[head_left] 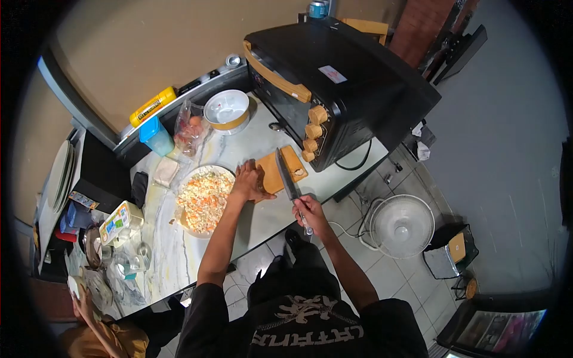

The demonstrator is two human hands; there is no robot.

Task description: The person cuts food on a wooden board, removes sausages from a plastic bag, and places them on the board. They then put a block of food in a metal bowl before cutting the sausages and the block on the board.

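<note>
A wooden cutting board (pixel 271 172) lies at an angle on the marble-patterned table. My left hand (pixel 252 181) rests on its left end, fingers spread, with nothing visible in it. My right hand (pixel 308 213) is closed around the handle of a large kitchen knife (pixel 285 173), whose blade points away across the board. A few small pale bits (pixel 298 172) sit on the board to the right of the blade. Left of my left hand stands a wide round dish (pixel 228 173), heaped with a chopped mix (pixel 206 197) of orange and whitish pieces.
A black oven (pixel 340 77) with wooden knobs stands behind the board. Farther back are a white-and-gold bowl (pixel 227 113), a plastic bag (pixel 192 126) and a blue cup (pixel 156 137). Another person's hand (pixel 83 301) holds something pale at lower left. A fan (pixel 401 227) stands on the floor.
</note>
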